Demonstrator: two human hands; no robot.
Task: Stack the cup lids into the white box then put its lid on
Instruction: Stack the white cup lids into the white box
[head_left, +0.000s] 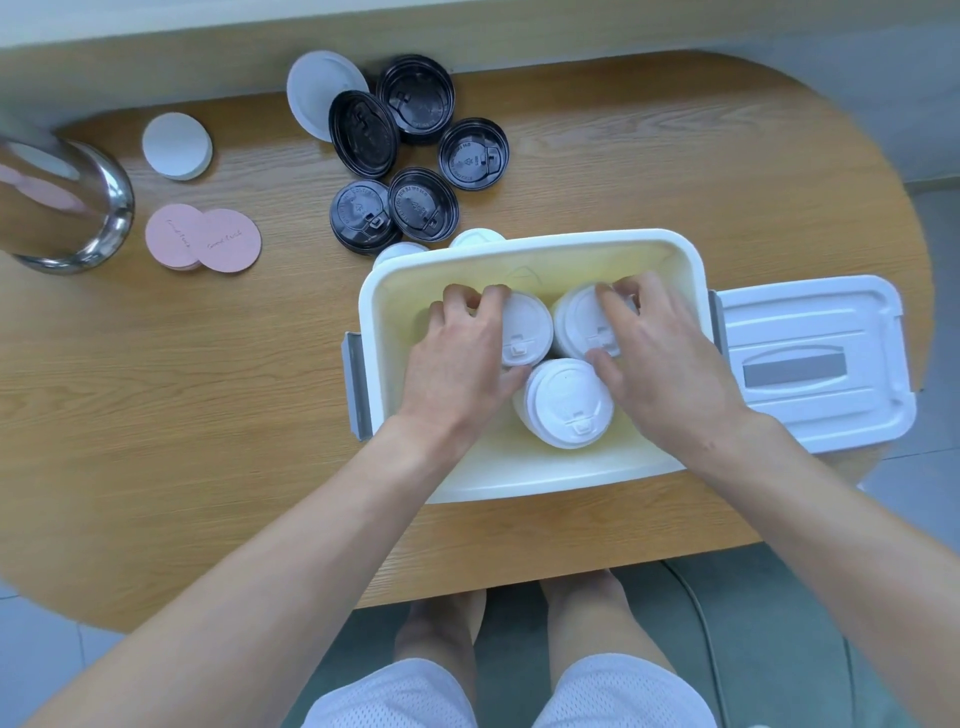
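Head view: mid-frame, both hands reach into the white box (540, 467); left hand (457, 358) fingers pinch one white lid stack (527, 330), right hand (660, 353) fingers pinch another. Stacking step underway. Black lids (415, 156) wait upper centre; box lid (810, 358) lies right on the surface (208, 389), to go on last

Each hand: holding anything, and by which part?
Left hand grips the left stack of white plastic cup lids by its rim; right hand grips the right stack of white lids likewise, inside the white box.
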